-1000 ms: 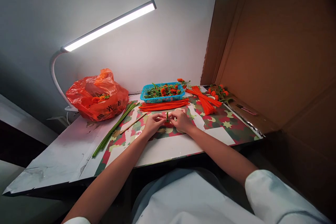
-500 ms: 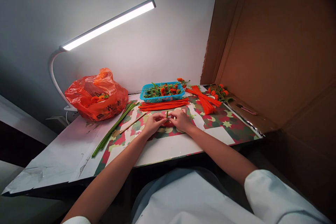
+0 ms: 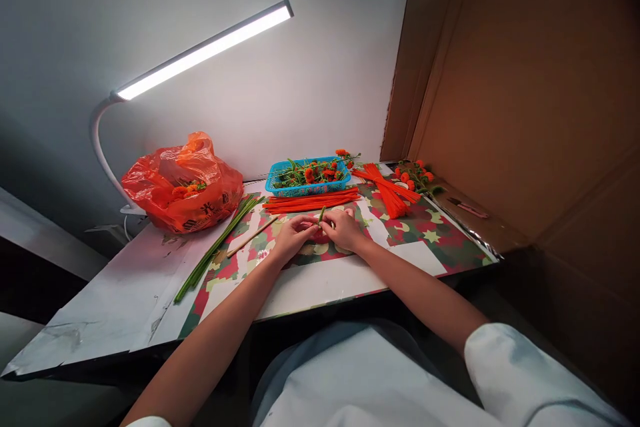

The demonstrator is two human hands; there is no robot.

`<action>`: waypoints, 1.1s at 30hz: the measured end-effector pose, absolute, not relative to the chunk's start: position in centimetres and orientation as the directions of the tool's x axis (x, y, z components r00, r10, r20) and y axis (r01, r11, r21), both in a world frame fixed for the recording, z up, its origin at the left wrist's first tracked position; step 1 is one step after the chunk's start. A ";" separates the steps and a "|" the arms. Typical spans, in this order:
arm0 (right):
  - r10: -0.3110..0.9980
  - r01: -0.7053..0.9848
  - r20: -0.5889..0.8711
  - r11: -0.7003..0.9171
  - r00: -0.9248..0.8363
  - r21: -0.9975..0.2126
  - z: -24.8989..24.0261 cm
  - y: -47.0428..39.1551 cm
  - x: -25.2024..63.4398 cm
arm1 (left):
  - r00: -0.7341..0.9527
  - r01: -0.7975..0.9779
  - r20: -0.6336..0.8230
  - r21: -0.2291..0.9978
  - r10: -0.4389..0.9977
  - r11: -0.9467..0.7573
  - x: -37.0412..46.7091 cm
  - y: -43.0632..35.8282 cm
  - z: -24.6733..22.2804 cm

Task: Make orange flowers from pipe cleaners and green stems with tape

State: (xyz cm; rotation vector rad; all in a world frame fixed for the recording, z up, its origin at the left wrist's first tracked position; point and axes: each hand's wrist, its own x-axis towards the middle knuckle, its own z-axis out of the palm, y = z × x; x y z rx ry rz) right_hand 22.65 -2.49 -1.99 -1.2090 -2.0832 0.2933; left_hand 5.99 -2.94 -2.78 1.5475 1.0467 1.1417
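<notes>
My left hand [image 3: 294, 235] and my right hand [image 3: 342, 228] meet over the middle of the patterned table, fingertips pinched together. Between them a short green fuzzy stem [image 3: 321, 214], like a pipe cleaner, sticks up, leaning to the right. Its lower end is hidden by my fingers. Just beyond my hands lies a bundle of red pipe cleaners [image 3: 311, 201]. A thin wooden stick [image 3: 253, 237] rests left of my left hand, and farther left are long green pipe cleaners [image 3: 213, 255].
A blue basket [image 3: 306, 192] holds red flowers and green stems at the back. Crossed red pipe cleaners [image 3: 389, 192] lie right of it, near red flowers [image 3: 411, 177] and a pink-handled tool [image 3: 469, 207]. An orange plastic bag [image 3: 220, 195] and lit lamp [image 3: 207, 50] stand left; cardboard [image 3: 500, 93] walls the right.
The short green stem has gone from upright to leaning right between my fingertips. Both hands stay in nearly the same place, still pinched together.
</notes>
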 end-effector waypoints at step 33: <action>0.747 0.400 0.510 0.661 -0.426 -0.634 -2.2 -2.4 23.6 | 0.388 0.095 -0.086 0.994 0.918 0.053 4.8 -2.3 -2.3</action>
